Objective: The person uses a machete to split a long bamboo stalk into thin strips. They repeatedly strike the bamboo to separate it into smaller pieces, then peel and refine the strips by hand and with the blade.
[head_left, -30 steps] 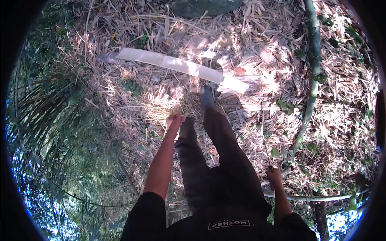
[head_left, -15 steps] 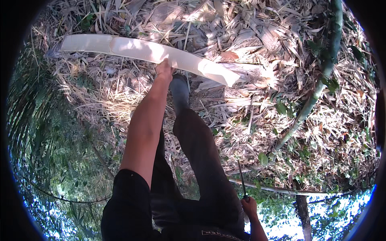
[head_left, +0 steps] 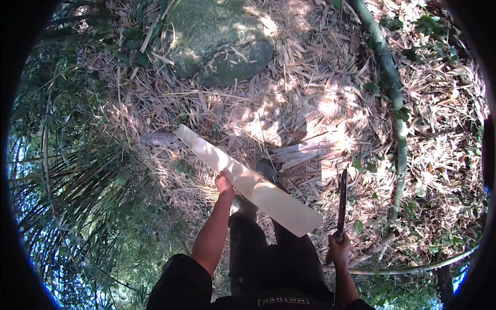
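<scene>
A long, pale split bamboo piece (head_left: 281, 205) slants across in front of my legs, its smooth inner face up. Its far end lies at the upper left and its near, wider end at the lower right, by my thigh. My left hand (head_left: 224, 182) is closed on its near edge, left of its middle. Off to the right, my right hand (head_left: 338, 250) grips the handle of a machete (head_left: 342, 201), whose dark blade points away from me. The blade stands apart from the bamboo.
Dry bamboo leaves (head_left: 305, 67) cover the ground. A large mossy rock (head_left: 227, 57) sits ahead. To the right a green bamboo stem (head_left: 390, 77) runs lengthwise; a thinner pole (head_left: 413, 269) crosses at the lower right. Dense foliage (head_left: 77, 196) fills the left side.
The bamboo piece has come nearer to me and turned, its right end now closer to my body. My right hand has moved forward with the machete. The view has shifted, showing the rock.
</scene>
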A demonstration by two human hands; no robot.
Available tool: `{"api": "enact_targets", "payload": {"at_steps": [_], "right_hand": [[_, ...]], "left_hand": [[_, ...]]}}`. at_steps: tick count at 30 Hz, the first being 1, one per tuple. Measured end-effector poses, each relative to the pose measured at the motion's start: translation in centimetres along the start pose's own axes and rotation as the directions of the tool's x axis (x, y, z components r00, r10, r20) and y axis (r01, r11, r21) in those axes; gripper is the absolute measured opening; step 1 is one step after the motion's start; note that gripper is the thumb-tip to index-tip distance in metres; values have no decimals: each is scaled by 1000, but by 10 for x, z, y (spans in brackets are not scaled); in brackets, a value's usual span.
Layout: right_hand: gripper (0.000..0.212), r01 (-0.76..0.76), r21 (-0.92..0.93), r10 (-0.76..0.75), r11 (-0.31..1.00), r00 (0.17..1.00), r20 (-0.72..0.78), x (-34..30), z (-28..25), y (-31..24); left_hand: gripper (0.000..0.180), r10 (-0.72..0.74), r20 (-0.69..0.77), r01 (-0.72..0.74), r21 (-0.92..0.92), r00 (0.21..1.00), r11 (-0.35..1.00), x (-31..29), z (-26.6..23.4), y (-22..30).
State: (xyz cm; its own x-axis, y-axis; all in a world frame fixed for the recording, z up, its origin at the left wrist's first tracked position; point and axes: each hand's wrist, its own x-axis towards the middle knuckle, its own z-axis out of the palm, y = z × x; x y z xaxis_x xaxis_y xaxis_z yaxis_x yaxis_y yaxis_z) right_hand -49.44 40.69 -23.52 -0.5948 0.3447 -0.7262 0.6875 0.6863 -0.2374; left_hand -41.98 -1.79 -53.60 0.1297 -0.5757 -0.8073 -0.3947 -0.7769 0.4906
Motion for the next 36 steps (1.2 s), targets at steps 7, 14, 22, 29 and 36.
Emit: {"api": "enact_targets", "payload": {"at_steps": [7,14,22,29,36], "right_hand": [[42,201,636,-275,745,961,18,-36,-75,-116],[67,390,850,-682,355,729,-49,-89,-140,-233],[60,43,973,-839,228,515,174,-91,-222,-370],[64,461,882,-909,102,403,-106,-124,-231,-534],[70,720,669,-941,-184,68,-332,-187,-286,-656]], "left_hand": [[27,2,300,112,-363,954,925,-160,-29,135],[27,88,378,22,-278,922,960,-275,-22,228],[29,114,572,61,-279,812,958,-412,47,351],[31,290,563,-197,-221,774,955,-441,101,419],[32,178,635,324,-591,752,739,-505,124,507]]}}
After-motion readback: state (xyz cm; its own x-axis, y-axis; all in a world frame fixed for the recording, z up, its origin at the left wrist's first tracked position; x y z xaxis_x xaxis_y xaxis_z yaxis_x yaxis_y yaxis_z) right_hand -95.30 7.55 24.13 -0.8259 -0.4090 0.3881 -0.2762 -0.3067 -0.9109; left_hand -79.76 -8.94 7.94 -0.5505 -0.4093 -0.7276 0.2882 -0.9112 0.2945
